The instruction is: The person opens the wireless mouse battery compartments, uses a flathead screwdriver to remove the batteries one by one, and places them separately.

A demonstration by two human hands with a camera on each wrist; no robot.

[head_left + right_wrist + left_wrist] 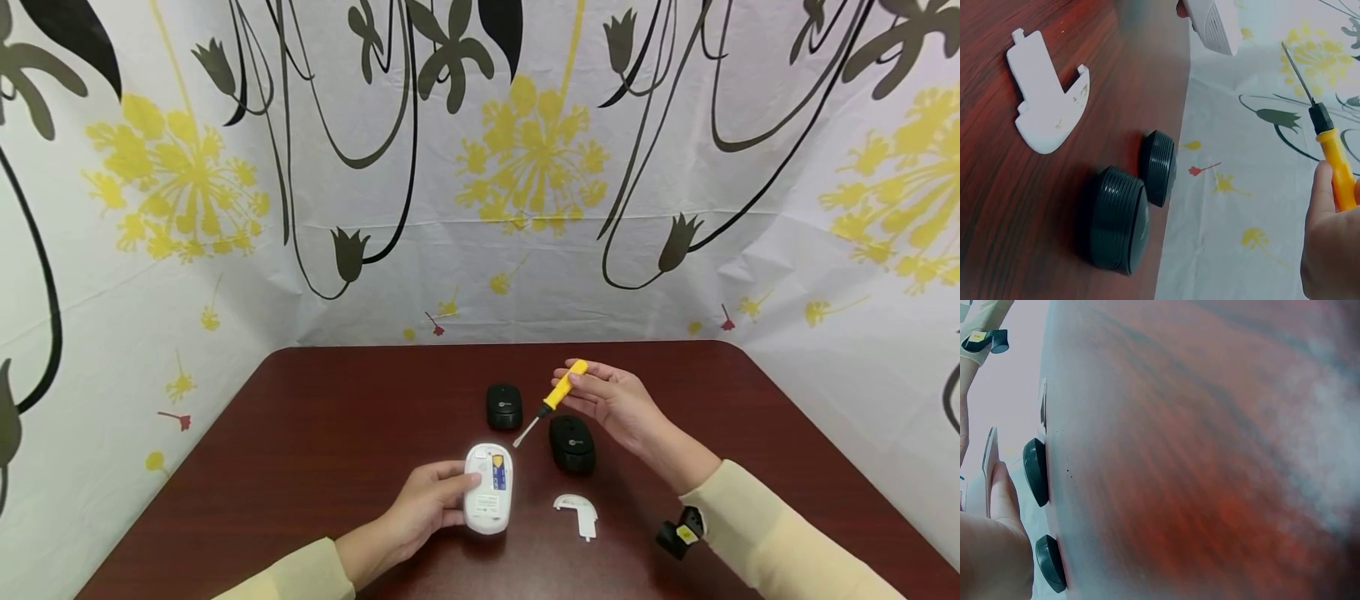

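Over the brown desk (337, 433), my left hand (427, 504) grips a white oval mouse (488, 492), my right hand (611, 402) pinches a yellow screwdriver (561, 389). Lining up, I think; the tip (519, 441) should come nearer.

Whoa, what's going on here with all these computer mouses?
A person's left fingers hold a white oval plastic mouse, its underside showing and a blue-and-gold battery inside. The right fingers hold a yellow-handled metal screwdriver, its tip near that mouse but not touching it. A curved white plastic cover lies on the shiny red-brown table, with two rounded black plastic mice farther back.
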